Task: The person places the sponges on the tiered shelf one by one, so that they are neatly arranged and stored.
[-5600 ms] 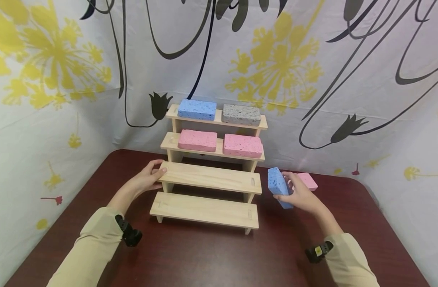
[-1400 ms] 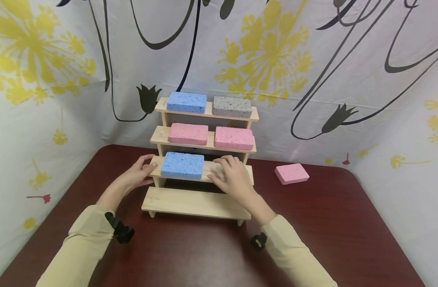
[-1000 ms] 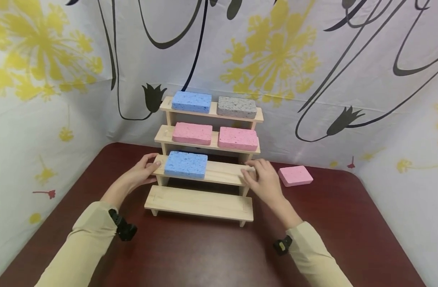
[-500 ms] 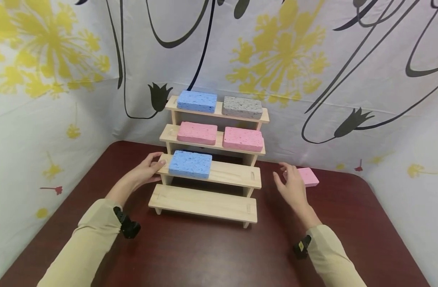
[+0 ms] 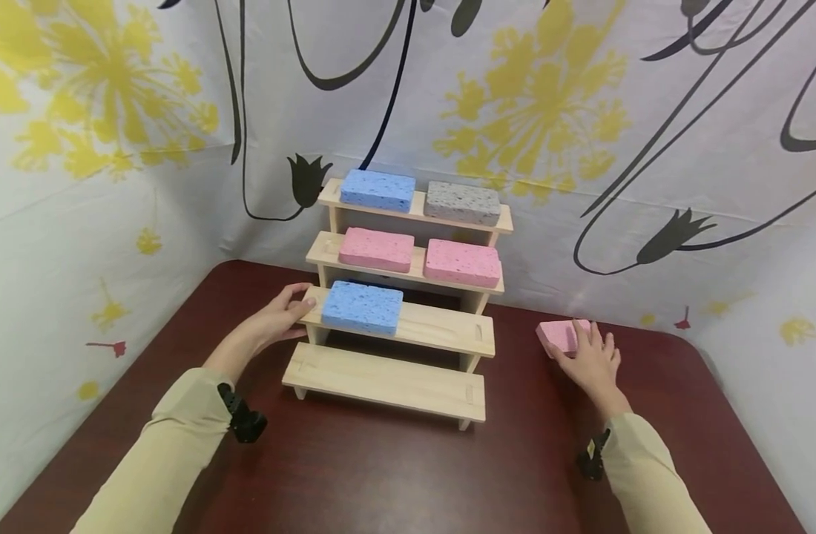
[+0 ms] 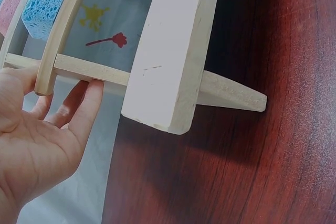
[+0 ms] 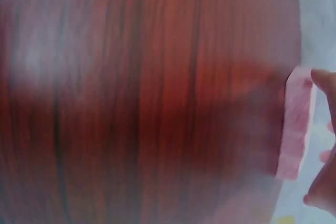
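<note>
A four-tier wooden shelf stand stands on the table. My left hand holds the left end of its second board from the bottom, thumb on top and fingers underneath; the left wrist view shows those fingers beside the support. On that board's left part lies a blue sponge. Right of the stand, a pink sponge lies on the table, partly hidden by my right hand. The fingers are spread over it, with the thumb at its left edge. In the right wrist view, a fingertip overlaps the pink sponge's end.
Two pink sponges sit side by side on the third board. The top board carries another blue sponge and a grey sponge. A patterned cloth hangs around the dark red table.
The blue sponge went from my right hand onto the second board. That hand then let go and moved right to the pink sponge. My left hand has stayed on the stand.
</note>
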The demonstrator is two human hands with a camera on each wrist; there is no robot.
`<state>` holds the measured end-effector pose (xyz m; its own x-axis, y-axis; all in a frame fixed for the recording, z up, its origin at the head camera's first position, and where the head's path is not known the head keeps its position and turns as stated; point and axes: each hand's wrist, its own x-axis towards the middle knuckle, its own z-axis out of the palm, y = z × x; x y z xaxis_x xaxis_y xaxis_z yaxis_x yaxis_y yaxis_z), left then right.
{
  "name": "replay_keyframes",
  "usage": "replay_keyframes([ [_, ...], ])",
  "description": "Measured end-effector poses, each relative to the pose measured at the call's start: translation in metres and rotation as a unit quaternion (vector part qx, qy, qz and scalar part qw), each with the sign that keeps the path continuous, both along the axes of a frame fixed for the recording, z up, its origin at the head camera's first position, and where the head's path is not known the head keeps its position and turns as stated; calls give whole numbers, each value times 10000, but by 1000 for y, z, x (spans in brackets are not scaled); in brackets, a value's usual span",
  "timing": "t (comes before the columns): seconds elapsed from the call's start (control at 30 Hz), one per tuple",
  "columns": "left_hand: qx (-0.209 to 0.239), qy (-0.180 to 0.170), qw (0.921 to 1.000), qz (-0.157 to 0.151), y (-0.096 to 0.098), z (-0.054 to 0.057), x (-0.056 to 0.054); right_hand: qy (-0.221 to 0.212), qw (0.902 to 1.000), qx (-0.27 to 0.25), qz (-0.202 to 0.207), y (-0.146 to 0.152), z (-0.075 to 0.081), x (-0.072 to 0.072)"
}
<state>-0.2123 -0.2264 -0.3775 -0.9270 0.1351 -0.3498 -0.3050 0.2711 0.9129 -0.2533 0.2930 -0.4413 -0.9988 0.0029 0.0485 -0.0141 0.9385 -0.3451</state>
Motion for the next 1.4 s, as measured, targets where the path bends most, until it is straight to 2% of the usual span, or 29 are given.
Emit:
replay_keyframes([
  [0.07, 4, -13, 10000, -7, 1, 0, 0, -332, 9994, 83, -19, 7, -3, 3],
  [0.13, -15, -17, 10000, -26, 2, 0, 0, -450, 9987, 243, 41, 11, -6, 5],
  [0.33, -1, 57, 10000, -44, 1, 3, 1, 91, 9949, 980, 214, 14, -6, 4],
  [0.5, 35, 106, 9999, -52, 0, 3, 2, 442, 9925, 1115, 242, 12, 0, 4],
  [0.67, 9, 127, 9999, -19, 0, 2, 2, 805, 9921, 902, 326, 8, 2, 4],
  [0.83, 13, 128, 9999, -29, 1, -1, 1, 390, 9972, 548, 325, 5, 4, 4],
  [0.93, -17, 156, 9999, -18, 0, -2, 1, 66, 9992, 344, 188, 4, 5, 4],
  [1.03, -45, 155, 9999, -29, 1, -2, 0, -82, 9998, 185, 11, 3, 4, 4],
  [1.23, -63, 73, 9999, -30, 3, -1, 2, -79, 9994, -27, -345, 4, 2, 8],
  [1.4, -87, 107, 9999, -14, 2, 1, 3, 73, 9988, -367, -302, 7, 4, 12],
])
